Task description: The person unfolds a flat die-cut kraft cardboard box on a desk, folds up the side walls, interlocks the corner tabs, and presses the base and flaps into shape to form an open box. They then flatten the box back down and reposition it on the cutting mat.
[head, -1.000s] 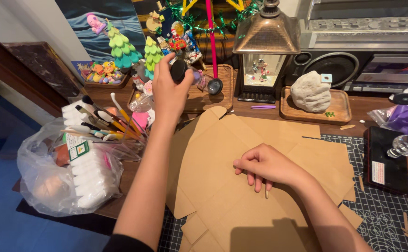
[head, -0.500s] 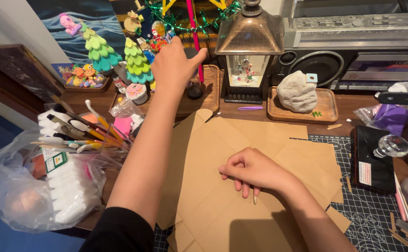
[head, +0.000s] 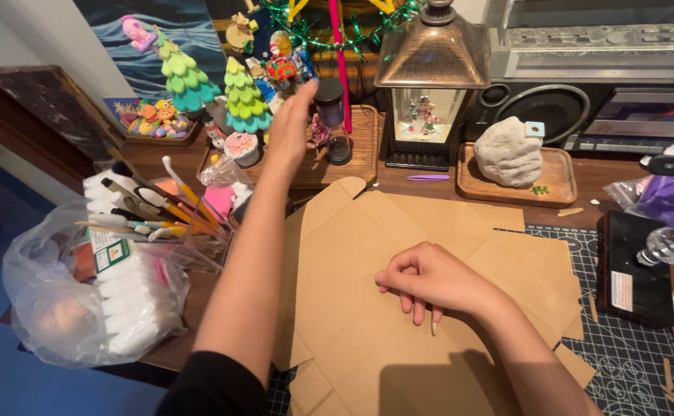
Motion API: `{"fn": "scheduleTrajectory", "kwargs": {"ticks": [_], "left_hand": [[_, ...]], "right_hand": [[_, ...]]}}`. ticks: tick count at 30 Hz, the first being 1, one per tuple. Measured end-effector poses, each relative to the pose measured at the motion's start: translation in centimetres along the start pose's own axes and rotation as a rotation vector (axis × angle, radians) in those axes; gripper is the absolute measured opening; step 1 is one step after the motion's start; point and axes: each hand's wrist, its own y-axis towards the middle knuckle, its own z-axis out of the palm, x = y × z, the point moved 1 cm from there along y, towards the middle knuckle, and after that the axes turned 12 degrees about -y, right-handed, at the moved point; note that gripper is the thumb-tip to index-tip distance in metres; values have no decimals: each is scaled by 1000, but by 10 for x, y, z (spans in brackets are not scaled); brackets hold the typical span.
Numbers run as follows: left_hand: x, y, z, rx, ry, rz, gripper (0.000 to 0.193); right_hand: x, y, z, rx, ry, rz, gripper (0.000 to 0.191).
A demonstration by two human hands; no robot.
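Observation:
My left hand (head: 292,123) reaches forward over the desk with its fingers straight, right beside a small dark-capped glass jar (head: 330,100) that stands on a wooden tray (head: 364,146). I cannot tell if the fingers touch the jar. My right hand (head: 433,281) rests curled on a flat, unfolded sheet of brown cardboard (head: 352,254). It grips a thin pale stick (head: 432,328) whose tip pokes out below the fingers.
Clay trees (head: 244,96) and figurines crowd the back left, a lantern (head: 429,85) the back centre. A pale lump sits on another wooden tray (head: 554,166). Brushes (head: 159,208) and a plastic bag (head: 52,300) are left; a cutting mat (head: 630,354) and black box (head: 633,270) right.
My left hand gripped the dark-capped jar a second ago; now the jar stands on the tray and the hand is beside it with straight fingers. My right hand stayed on the cardboard.

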Motion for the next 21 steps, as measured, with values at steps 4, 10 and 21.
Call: {"fn": "scheduleTrajectory", "kwargs": {"ticks": [4,10,21], "left_hand": [[53,-18,7,79,-177,318,57],[73,-57,22,33,214,522,58],[37,-81,30,-44,475,406,57]], "right_hand": [[1,1,1,9,0,16,37],[2,-5,1,-19,16,55,34],[2,-8,-2,-11,10,91,34]]}}
